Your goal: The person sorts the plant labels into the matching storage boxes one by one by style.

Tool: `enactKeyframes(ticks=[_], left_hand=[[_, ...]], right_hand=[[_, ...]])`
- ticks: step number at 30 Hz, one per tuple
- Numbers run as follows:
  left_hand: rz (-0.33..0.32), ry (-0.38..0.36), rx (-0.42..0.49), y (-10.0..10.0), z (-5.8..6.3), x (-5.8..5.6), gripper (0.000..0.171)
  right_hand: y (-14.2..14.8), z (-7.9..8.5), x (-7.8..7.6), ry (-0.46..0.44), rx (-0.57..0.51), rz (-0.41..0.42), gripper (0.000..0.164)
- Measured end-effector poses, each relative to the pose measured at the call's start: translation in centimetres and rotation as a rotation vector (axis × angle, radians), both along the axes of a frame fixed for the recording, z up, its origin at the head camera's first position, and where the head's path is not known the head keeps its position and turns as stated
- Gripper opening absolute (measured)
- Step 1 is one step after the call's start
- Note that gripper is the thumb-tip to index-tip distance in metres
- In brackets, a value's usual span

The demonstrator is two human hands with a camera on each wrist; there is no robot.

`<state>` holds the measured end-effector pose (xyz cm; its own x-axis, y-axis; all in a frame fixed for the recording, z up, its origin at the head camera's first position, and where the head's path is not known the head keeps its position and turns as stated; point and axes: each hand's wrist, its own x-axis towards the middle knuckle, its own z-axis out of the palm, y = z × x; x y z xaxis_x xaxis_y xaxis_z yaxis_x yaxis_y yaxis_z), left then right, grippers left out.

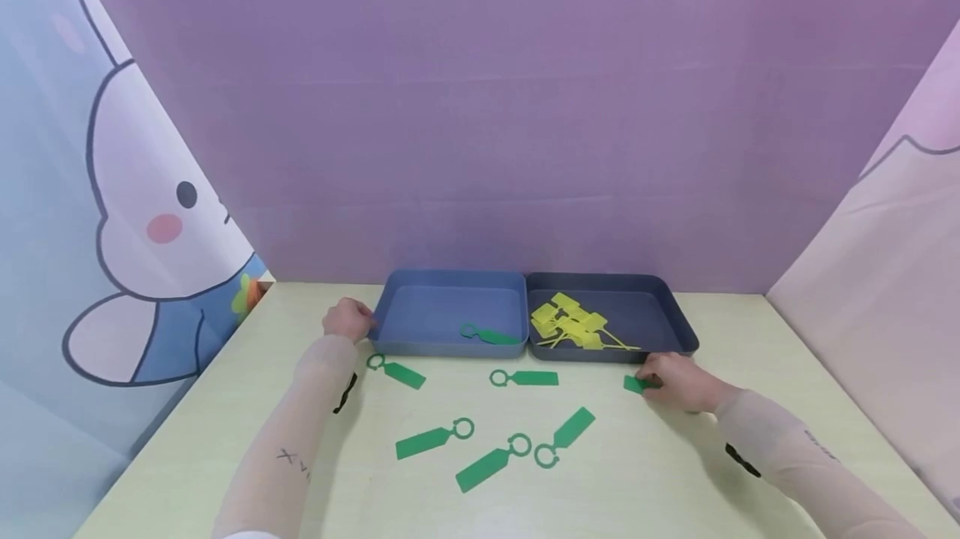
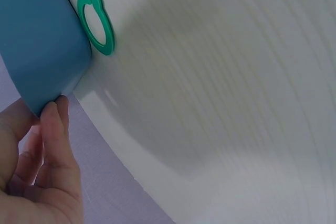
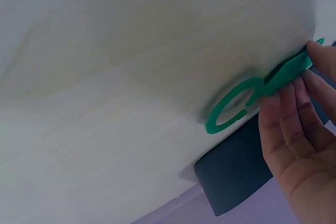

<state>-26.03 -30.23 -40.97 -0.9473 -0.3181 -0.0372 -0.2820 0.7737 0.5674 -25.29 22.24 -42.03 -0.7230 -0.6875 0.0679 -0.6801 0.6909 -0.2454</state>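
My left hand [image 1: 348, 319] pinches the left rim of a blue tray [image 1: 450, 348] between thumb and fingertips; the left wrist view shows this grip at the tray's corner [image 2: 47, 77]. One green ring tag [image 1: 495, 337] lies inside that tray. In front of a dark navy tray [image 1: 613, 355], my right hand [image 1: 678, 381] pinches another green tag [image 3: 287, 74] by its flat strip, its open ring lying close over the table. Fingers cover part of the strip. Just below the left hand, a green tag [image 1: 402, 374] lies near the blue tray's front corner.
Several more green tags, such as one in the middle [image 1: 483, 470] and one by the trays [image 1: 536, 378], are spread on the pale table [image 1: 600, 497]. A heap of yellow tags [image 1: 573, 324] fills the navy tray's left part. A purple cloth [image 1: 495, 122] hangs behind.
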Motion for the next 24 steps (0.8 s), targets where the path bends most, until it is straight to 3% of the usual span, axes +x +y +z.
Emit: enactKeyframes(ticks=[15,24], left_hand=[[-0.004,0.002,0.005,0.0,0.2,0.0,0.026],[-0.013,-0.002,0.003,-0.2,0.1,0.1,0.026]], right_hand=[[-2.4,1.6,1.3,-0.093,-0.067,-0.105,0.024],[-4.5,3.5,1.8,-0.118,-0.095,-0.051,0.023]])
